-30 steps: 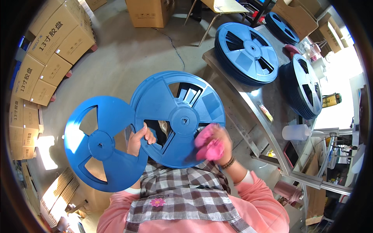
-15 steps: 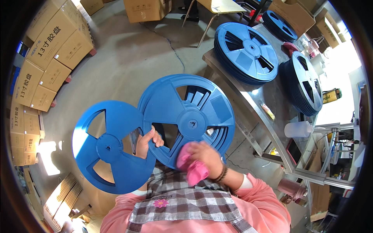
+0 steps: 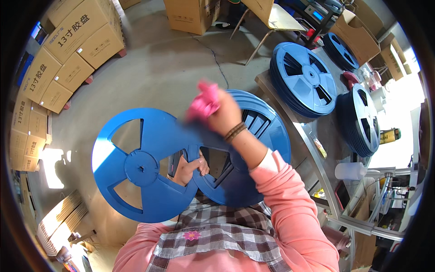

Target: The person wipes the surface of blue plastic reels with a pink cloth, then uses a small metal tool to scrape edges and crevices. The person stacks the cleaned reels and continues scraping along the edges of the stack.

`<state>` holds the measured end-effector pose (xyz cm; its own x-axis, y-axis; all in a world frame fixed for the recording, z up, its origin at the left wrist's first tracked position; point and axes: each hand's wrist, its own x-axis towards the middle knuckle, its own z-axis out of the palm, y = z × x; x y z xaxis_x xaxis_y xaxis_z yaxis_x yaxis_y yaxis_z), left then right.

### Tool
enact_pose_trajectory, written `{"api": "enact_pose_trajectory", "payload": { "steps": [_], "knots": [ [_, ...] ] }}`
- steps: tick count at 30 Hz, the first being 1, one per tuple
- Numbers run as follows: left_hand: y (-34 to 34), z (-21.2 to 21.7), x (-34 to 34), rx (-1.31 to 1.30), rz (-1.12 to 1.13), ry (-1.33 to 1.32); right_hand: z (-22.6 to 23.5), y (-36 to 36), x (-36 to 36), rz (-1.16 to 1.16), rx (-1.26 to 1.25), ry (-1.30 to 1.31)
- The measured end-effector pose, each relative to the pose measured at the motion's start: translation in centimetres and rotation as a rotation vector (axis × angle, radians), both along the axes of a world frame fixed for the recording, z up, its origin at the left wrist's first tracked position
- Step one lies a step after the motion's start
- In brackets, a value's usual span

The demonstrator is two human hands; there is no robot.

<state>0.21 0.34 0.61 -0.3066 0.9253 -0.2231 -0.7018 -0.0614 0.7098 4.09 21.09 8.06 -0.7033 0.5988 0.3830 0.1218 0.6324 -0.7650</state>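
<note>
I have one view only, from the camera on my head, looking steeply down past my chest to the floor (image 3: 149,68). It sits close: my right hand (image 3: 222,113) and the blue reels (image 3: 145,167) fill the middle. The fisheye bends the table (image 3: 312,145) at right and darkens the rim. No second view shares anything.

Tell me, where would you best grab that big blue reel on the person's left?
Probably by a spoke beside a cut-out window of the left blue reel, fingers hooked through from its inner edge, as the left hand does: the flat disc offers little else to grip.
</note>
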Motion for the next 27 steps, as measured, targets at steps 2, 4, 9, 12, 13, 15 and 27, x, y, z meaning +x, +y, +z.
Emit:
{"api": "enact_pose_trajectory", "payload": {
  "steps": [2, 4, 9, 12, 13, 15, 27],
  "knots": [
    [-0.4, -0.6, -0.5, 0.022, -0.019, 0.06, -1.1, -4.0, 1.1, 0.141, 0.174, 0.054],
    [-1.4, -2.4, -0.6, 0.056, -0.019, -0.034, -2.5, -6.0, 4.1, 0.183, 0.248, 0.063],
    [-1.7, -1.9, -0.7, 0.114, -0.049, 0.006, -6.7, -1.7, 17.1, -0.242, 0.005, 0.095],
    [-1.4, -2.2, -0.5, 0.123, -0.063, -0.048, -8.2, -1.6, 19.2, -0.418, -0.374, 0.305],
    [-1.2, -2.1, -0.3, 0.114, -0.065, -0.069, -6.1, -3.6, 17.3, -0.325, -0.426, 0.274],
    [-1.1, -1.5, 0.0, 0.041, -0.048, -0.006, -4.0, -6.4, 14.4, -0.068, 0.053, 0.035],
    [-1.7, -1.0, 0.2, 0.042, -0.029, 0.001, -2.1, 3.0, 5.7, 0.013, 0.07, 0.053]
  ]
}}
